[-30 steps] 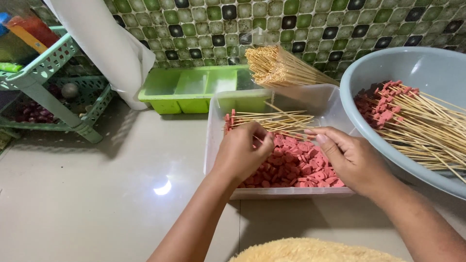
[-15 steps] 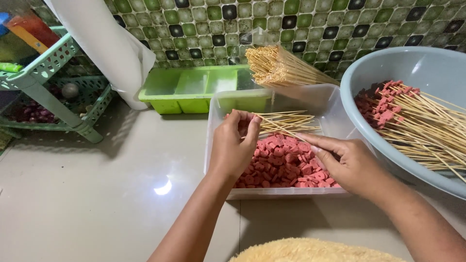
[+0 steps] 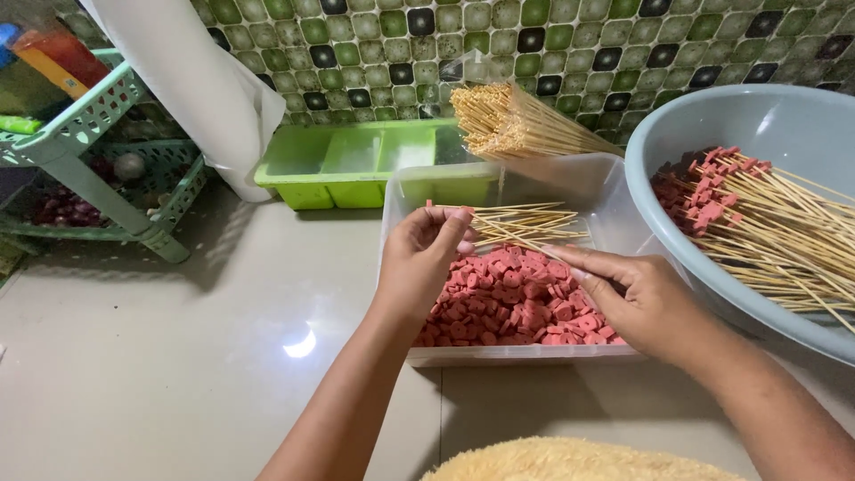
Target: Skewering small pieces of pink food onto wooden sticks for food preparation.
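Pinching one thin skewer (image 3: 517, 239) over the clear tub (image 3: 579, 183) of pink sausage slices (image 3: 508, 298): left hand (image 3: 427, 254) closed on its tip, right hand (image 3: 637, 298) steadying it. Probably light, stiff, snappable; slices likely soft, slippery. Best gripped near the point.

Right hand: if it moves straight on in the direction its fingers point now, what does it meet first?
The right hand points up-left, so it would probably meet the left hand holding a skewer over the red pieces; depth is unclear.
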